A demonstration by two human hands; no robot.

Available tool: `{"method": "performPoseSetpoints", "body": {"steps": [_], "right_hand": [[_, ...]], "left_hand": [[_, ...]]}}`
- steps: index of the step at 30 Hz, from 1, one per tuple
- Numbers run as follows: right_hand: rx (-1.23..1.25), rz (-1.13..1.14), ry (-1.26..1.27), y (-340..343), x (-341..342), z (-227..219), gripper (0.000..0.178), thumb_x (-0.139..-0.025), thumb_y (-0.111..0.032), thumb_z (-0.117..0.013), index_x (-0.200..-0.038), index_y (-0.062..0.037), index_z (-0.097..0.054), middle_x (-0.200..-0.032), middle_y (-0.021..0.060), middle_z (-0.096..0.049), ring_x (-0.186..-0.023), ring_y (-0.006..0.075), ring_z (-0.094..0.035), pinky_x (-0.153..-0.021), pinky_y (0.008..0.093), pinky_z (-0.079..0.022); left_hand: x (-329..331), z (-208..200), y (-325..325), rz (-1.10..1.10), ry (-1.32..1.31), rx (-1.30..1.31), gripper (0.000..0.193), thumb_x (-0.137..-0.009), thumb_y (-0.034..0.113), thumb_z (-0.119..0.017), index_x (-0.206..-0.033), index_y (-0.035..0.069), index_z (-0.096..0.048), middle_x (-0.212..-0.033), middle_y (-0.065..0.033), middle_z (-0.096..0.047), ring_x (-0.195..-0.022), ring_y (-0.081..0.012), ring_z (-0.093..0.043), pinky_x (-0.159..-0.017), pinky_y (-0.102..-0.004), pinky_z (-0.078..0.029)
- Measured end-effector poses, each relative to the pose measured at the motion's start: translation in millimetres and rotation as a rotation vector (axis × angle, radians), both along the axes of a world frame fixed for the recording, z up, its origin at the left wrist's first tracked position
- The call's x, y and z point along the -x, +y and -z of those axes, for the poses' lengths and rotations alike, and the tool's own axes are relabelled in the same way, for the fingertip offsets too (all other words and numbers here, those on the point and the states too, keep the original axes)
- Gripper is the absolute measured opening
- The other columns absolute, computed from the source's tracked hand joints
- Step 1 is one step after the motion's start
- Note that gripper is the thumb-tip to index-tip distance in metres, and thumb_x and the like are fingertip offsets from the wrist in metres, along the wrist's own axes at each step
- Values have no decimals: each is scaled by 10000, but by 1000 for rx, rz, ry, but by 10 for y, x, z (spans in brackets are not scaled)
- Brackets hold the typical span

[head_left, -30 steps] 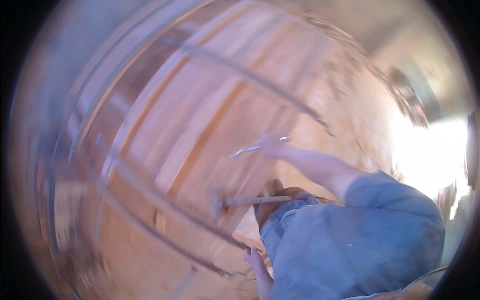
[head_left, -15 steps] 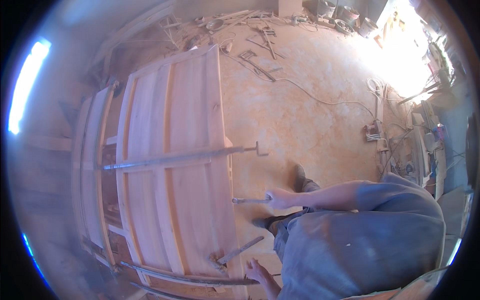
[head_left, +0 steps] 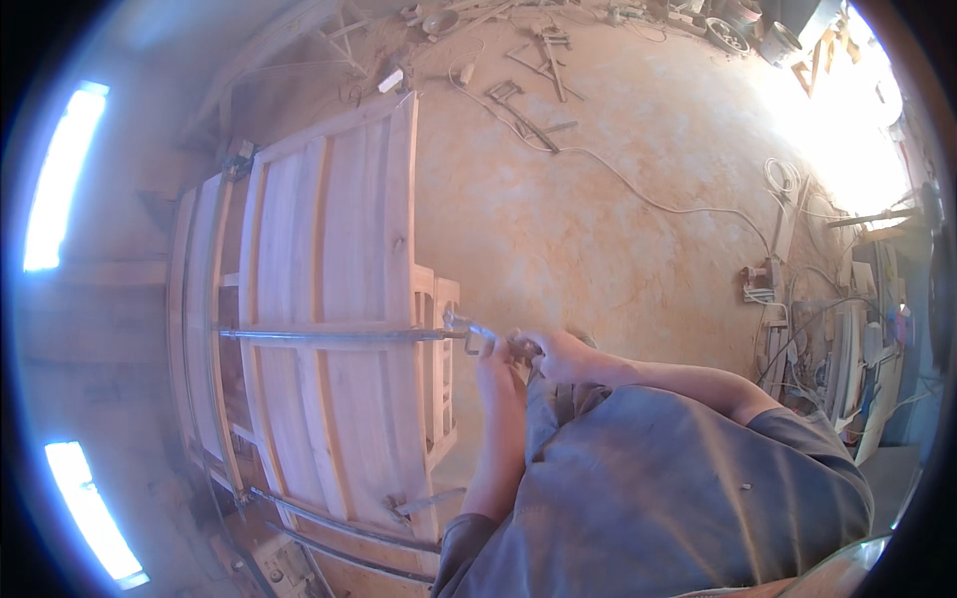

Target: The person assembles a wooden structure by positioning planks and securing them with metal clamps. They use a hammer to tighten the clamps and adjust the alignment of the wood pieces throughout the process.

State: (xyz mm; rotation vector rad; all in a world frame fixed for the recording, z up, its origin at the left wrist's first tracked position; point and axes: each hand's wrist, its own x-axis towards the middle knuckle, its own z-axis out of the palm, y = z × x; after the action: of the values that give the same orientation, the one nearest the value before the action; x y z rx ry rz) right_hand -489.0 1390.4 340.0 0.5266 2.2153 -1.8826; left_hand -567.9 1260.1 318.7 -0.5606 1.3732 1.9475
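A long bar clamp (head_left: 339, 335) lies across a ribbed wooden panel (head_left: 374, 419), its crank end jutting past the panel's right edge. At that crank my left hand (head_left: 495, 361) has its fingers curled; exactly what they grip is hard to make out. Just right of it, my right hand (head_left: 558, 357) is closed around a slim metal bar tool (head_left: 480, 330) whose far end reaches the crank. A tool with a straight handle (head_left: 439, 500) rests on the panel's near right corner. More bar clamps (head_left: 344, 530) span the near end.
Left of the panel stands another narrow wooden panel (head_left: 194, 319). A slatted wooden frame (head_left: 441, 379) shows beneath the right edge. On the dusty floor (head_left: 638, 269) lie metal clamps (head_left: 528, 115) and a pale cable (head_left: 658, 204). Boards and a coiled cord (head_left: 783, 176) line the right side.
My left hand has left the panel's near corner and come up to the clamp's crank. My right hand has carried the bar tool left and farther away to the same spot. The view has shifted.
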Motion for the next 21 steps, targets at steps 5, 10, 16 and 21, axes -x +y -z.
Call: {"method": "performPoseSetpoints", "body": {"steps": [5,10,16,21], "right_hand": [[-16,-101,-150,575,385,28,395,-921,-87,-632,-1309,-26,-595,-1067,210,-730,-980,334,-718,-850,418,-549],[-58,-203,-195,1365,1003,175,353,-898,-84,-630,-1245,-22,-658,-1061,189,-723,-998,315,-697,-868,410,-535],[-115,54,-349,2728,1514,1059,373,-900,-101,-662,-1254,15,-662,-1033,131,-731,-969,231,-695,-831,377,-557],[-5,424,-429,3979,1723,1178,331,-893,-95,-660,-1209,-1,-685,-945,100,-723,-779,154,-691,-686,300,-569]], "left_hand": [[651,248,521,-21,20,118,273,-1069,68,-462,-1295,-34,-578,-1180,-202,-677,-992,-292,-703,-908,-419,-547],[1356,621,942,-241,-104,70,271,-1075,79,-456,-1303,-30,-553,-1188,-152,-667,-1053,-311,-681,-936,-445,-554],[2673,1085,1168,-362,12,190,249,-1048,70,-489,-1269,-11,-571,-1190,-131,-652,-1037,-286,-667,-886,-406,-557],[3862,1455,1049,-355,181,184,298,-1062,165,-499,-1254,-59,-546,-1112,-144,-615,-997,-252,-665,-930,-382,-569]]}}
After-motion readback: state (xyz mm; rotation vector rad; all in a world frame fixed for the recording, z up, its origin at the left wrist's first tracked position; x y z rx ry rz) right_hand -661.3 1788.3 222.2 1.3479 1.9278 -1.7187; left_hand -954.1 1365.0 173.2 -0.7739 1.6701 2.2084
